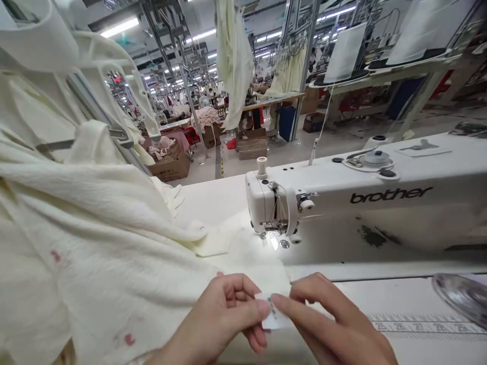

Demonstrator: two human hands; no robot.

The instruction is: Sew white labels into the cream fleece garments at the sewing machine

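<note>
Between my two hands is a small white label (274,320) with dark print. My left hand (232,312) pinches its left side between thumb and fingers. From the right, my right hand (331,319) closes thumb and forefinger on the label's upper edge. Just beyond my hands, cream fabric (249,256) lies flat on the machine bed, reaching under the lit needle area of a white sewing machine (272,203). More of the cream cloth (114,263) is heaped at the left, with a few reddish marks on it.
A printed ruler strip (426,325) runs along the table edge at right, beside a clear round dish (462,296). White thread cones (344,53) stand on a rack behind. A hanger clamp frame (114,76) rises at the left. Cardboard boxes (171,165) sit on the floor beyond.
</note>
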